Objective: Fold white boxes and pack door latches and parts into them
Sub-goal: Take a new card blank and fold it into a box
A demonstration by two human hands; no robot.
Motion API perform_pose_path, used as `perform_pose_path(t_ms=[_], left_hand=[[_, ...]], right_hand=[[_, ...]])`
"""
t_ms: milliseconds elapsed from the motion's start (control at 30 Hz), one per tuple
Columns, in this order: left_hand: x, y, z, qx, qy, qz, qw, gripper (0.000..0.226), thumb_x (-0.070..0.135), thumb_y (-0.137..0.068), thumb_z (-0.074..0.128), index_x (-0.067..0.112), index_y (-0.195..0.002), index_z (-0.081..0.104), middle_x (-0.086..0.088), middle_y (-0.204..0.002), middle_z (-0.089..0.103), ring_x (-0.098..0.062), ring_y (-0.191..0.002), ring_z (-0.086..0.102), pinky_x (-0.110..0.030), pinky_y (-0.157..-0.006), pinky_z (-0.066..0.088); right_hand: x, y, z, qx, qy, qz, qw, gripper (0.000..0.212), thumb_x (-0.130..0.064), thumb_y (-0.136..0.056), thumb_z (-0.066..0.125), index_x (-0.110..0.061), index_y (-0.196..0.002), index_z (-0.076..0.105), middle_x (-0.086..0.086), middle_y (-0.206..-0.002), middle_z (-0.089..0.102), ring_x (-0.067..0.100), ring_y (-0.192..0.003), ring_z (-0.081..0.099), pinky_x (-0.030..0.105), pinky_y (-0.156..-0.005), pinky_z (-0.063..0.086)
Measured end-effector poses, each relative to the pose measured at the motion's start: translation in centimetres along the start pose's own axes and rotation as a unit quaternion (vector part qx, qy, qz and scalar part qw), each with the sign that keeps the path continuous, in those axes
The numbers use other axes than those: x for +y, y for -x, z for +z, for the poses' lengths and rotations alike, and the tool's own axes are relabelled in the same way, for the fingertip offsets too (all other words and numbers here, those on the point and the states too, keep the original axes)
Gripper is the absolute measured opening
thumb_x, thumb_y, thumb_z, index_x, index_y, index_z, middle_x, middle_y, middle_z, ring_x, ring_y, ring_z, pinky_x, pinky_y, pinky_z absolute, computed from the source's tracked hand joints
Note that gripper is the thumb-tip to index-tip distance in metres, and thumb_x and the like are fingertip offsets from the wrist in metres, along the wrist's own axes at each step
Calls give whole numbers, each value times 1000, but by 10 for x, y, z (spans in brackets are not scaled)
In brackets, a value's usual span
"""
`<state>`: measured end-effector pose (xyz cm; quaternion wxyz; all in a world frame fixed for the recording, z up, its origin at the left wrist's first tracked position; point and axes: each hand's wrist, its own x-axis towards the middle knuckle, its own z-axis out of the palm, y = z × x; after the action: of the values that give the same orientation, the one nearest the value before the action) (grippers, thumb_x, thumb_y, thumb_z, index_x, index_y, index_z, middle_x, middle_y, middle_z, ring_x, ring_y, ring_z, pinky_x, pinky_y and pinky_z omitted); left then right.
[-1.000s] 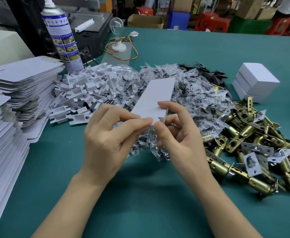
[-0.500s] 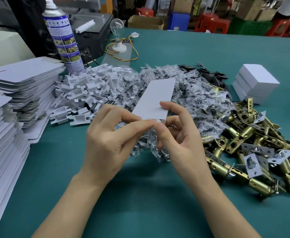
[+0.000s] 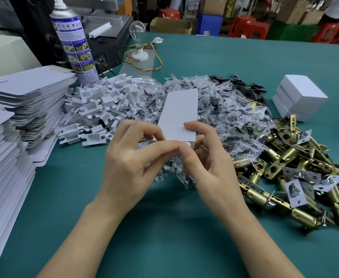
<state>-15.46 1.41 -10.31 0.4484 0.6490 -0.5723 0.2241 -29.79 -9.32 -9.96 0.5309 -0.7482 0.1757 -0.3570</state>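
While a few finished boxes (image 3: 299, 97) sit stacked at the far right of the table (image 3: 164, 237), this job looks barely started, tbh. One white box (image 3: 179, 113) is held up over the middle of the table, just above the pile of bagged parts (image 3: 214, 125). It's only partly formed, with the long panel pointing away and the near end getting folded. Both hands have that near end. The left hand (image 3: 136, 163) pinches the bottom edge between thumb and forefinger. The right hand (image 3: 206, 167) has a finger curled on top of the panel and its thumb at the near corner, so both are closed on cardboard and nothing else. Nothing's gone into this box yet, as far as I can see. Left to do, I reckon: a big heap of brass latches (image 3: 297, 163) on the right, the bags, the white plastic inserts (image 3: 96, 109), and tall stacks of flat blanks (image 3: 30, 91) on the left.
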Motion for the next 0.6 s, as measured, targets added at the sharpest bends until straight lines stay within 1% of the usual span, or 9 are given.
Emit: perform_pose_path(t_ms=[133, 233, 300, 400, 467, 500, 533, 567, 600], left_hand=[[4, 0, 2, -5, 27, -21, 999, 12, 26, -99, 74, 27, -108, 81, 1, -101, 60, -26, -95, 53, -24, -87, 39], [6, 0, 2, -7, 52, -37, 998, 15, 23, -96, 76, 29, -109, 79, 0, -104, 59, -26, -97, 52, -24, -89, 39], [9, 0, 3, 0, 87, -63, 994, 16, 25, -95, 77, 30, -110, 76, 0, -105, 59, -27, -100, 54, -26, -90, 41], [13, 0, 5, 24, 134, -120, 983, 20, 39, -91, 78, 29, -108, 71, 0, -107, 59, -25, -106, 59, -30, -97, 44], [13, 1, 5, 29, 171, -142, 975, 25, 46, -92, 74, 28, -109, 69, -2, -111, 60, -24, -111, 60, -31, -100, 44], [12, 1, 4, 26, 199, -150, 968, 26, 48, -95, 70, 28, -111, 68, -2, -114, 60, -25, -115, 59, -33, -101, 45], [11, 0, 3, 20, 230, -159, 960, 27, 50, -98, 66, 29, -115, 69, -2, -119, 59, -26, -119, 58, -38, -101, 46], [10, 0, 2, 14, 259, -169, 951, 29, 52, -100, 62, 30, -119, 69, -1, -123, 57, -26, -123, 56, -41, -102, 46], [9, 0, 2, 8, 287, -181, 941, 32, 53, -101, 59, 31, -122, 69, 0, -128, 55, -25, -128, 55, -41, -103, 47]], right_hand=[[0, 0, -1, -1, 18, -5, 1000, 28, -49, -96, 57, -42, -123, 56, -19, -80, 64, 10, -68, 62, 18, -63, 45], [0, 0, -2, -7, -5, -3, 1000, 26, -47, -97, 58, -42, -123, 57, -16, -81, 63, 10, -69, 62, 22, -64, 47], [1, -1, -3, -11, -34, -5, 999, 28, -43, -99, 58, -38, -126, 57, -12, -84, 63, 12, -70, 63, 28, -63, 49], [0, -2, -4, -6, -78, -2, 997, 29, -40, -99, 58, -36, -127, 58, -3, -86, 63, 16, -71, 62, 34, -68, 54], [0, -2, -4, -1, -100, 1, 995, 30, -40, -99, 56, -33, -128, 59, 9, -87, 61, 18, -71, 61, 41, -69, 54], [0, -2, -5, 3, -110, 2, 994, 31, -39, -99, 55, -32, -129, 59, 15, -88, 60, 19, -70, 60, 45, -69, 54], [0, -3, -5, 7, -121, 2, 993, 32, -38, -100, 54, -30, -130, 59, 18, -89, 58, 21, -70, 60, 46, -68, 54], [0, -3, -5, 10, -136, 2, 991, 33, -37, -99, 53, -27, -131, 59, 19, -90, 56, 22, -69, 59, 43, -67, 54], [0, -3, -6, 13, -151, 1, 988, 34, -35, -99, 53, -26, -131, 59, 19, -89, 54, 23, -69, 58, 39, -66, 54]])
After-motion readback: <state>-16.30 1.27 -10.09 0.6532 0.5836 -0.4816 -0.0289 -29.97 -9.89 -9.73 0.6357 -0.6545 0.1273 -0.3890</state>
